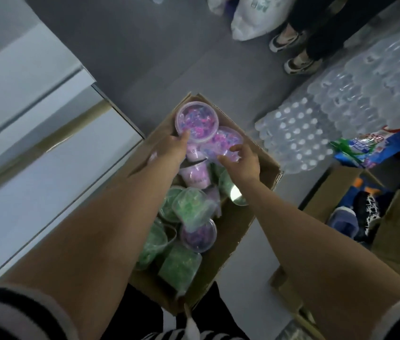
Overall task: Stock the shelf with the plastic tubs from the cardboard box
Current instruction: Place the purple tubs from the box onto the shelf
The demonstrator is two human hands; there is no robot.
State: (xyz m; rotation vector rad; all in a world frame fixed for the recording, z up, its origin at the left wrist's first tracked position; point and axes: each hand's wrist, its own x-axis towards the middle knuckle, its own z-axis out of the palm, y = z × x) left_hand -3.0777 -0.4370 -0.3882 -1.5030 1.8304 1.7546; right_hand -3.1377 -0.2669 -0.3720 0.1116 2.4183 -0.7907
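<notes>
Both forearms are stretched forward and down over the open cardboard box [255, 231] on the grey floor. A round purple tub [196, 120] is held by the left hand [169, 149] above the box's far end, its thumb laid along the tub's rim; the other fingers are hidden beneath. A second purple tub [226, 142], just beside the first, is grasped by the right hand [242, 161], fingers curled on its near edge. More tubs, green and purple [189, 209], are piled in the box. A white shelf [34, 133] is seen to the left.
</notes>
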